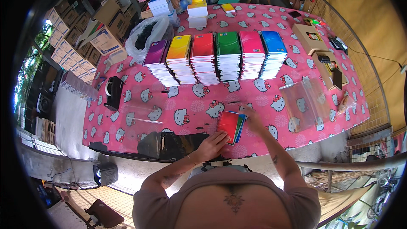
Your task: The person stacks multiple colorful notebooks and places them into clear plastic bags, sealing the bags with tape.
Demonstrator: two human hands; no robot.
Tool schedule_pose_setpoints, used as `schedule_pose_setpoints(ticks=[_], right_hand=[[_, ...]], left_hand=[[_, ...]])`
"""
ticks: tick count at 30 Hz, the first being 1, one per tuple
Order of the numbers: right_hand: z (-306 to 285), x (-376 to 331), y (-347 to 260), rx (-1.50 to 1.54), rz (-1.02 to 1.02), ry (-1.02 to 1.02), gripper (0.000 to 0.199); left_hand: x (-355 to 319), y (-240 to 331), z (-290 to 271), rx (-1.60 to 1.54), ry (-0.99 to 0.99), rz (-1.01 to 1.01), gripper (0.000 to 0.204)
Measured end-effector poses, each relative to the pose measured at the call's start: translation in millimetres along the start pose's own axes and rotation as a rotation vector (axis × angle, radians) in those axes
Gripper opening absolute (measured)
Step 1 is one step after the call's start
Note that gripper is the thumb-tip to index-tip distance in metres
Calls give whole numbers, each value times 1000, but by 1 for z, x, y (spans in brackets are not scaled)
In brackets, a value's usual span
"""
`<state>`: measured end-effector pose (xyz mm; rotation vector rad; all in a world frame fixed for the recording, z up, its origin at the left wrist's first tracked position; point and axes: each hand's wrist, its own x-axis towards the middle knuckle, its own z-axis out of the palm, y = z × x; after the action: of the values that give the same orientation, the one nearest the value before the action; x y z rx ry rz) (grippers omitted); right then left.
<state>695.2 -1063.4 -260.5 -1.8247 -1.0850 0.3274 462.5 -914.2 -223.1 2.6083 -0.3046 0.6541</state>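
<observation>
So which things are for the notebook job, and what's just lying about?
For the job, it seems:
Fanned bunch of spiral notebooks, red on top, between left hand and right hand
Six notebook stacks with colourful covers
Probably the clear plastic sheets

Probably just lying about:
Flat black rectangular gadget
Whitish plastic bag, dark stuff inside

Left forearm [174, 173] slanting inward, left fingers [222, 135] pointing right, right forearm [275, 146] extended farther forward, right fingers [247, 110] bent
</observation>
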Motion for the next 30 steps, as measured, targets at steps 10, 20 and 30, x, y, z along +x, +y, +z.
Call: schedule_pose_setpoints(ticks=[10, 20, 30], right_hand=[[-60, 203, -90, -770, -524, 386, 41], [25, -60, -60, -682, -314, -199, 37], [-68, 115, -95, -685, -318, 512, 65]], left_hand=[[153, -187, -163, 732, 329, -184, 59], [129, -21, -205, -49, 186, -582, 20], [108, -80, 1, -9, -677, -482, 70]])
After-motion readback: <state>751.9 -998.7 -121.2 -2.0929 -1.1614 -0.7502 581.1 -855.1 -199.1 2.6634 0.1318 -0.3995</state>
